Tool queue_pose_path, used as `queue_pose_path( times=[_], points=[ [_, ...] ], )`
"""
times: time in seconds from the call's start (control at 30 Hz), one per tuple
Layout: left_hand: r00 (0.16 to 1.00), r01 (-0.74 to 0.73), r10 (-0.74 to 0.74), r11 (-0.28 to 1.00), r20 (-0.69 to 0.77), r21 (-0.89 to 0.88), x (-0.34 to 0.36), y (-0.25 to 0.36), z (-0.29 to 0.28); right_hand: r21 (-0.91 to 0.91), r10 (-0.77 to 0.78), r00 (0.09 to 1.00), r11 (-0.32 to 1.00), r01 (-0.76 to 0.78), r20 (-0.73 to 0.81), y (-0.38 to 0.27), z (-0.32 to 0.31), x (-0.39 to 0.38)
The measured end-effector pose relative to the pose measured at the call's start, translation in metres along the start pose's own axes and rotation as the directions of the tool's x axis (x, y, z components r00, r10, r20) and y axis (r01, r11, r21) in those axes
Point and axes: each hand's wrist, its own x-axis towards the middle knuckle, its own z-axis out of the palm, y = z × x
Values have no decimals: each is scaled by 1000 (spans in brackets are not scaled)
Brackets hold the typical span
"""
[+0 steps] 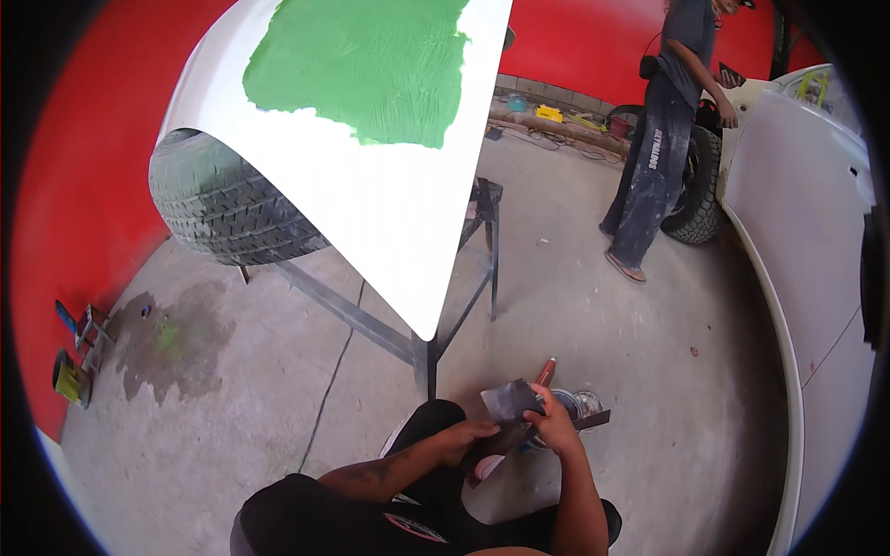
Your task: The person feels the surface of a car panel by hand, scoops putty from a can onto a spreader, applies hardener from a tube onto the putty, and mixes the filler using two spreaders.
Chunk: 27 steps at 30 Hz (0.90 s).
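Firstly, the right hand [554,428] has its fingers [541,397] closed on a grey flat plate [508,402], which projects forward and to the left of them. The left hand [468,439] is bent inward, its fingertips [489,428] just beside the plate's near edge; whether they grip anything cannot be told. Slightly below and between both sets of fingers, a pink patch [488,466] is visible; what carries it is unclear.

Just beyond the right fingers, a red-brown tube [546,372] points forward. Close to their right stands an open-topped can [588,404], partly hidden by the hand, with a dark flat strip [592,420] across its near side.

Ahead and to the left of the fingers, well apart from them, a metal stand [425,366] is positioned under a white panel [389,213], whose pointed corner faces the person. A rough-edged green coat [362,69] covers part of its upper area. A tyre [227,208] shows below the panel's left edge.

Far left of the fingers, a yellow-green bucket [70,378] stands near a dark stain [176,343] on the concrete floor [603,315]. Far right is a pale body panel [807,232]. Farther ahead, to the right, a co-worker [654,157] stands beside a second tyre [697,199], before a red wall [584,51].
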Motion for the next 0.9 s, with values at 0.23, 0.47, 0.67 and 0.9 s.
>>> queue_pose_path(
  times=[0.23,0.47,0.67,0.9],
  points=[
    [949,-315,277,863,-151,-395,7,40,6,-260,28,984,963,-74,-175,-20,-10,0],
    [781,-609,604,683,-157,-403,25,75,4,-203,-11,998,979,22,55,-47,16,-16],
    [748,-661,643,745,-164,-92,28,76,33,51,-20,982,998,30,-187,-26,8,-7],
    [646,-471,745,561,-168,681,-17,67,-21,330,-51,918,924,192,-393,-62,10,-10]
  ],
)
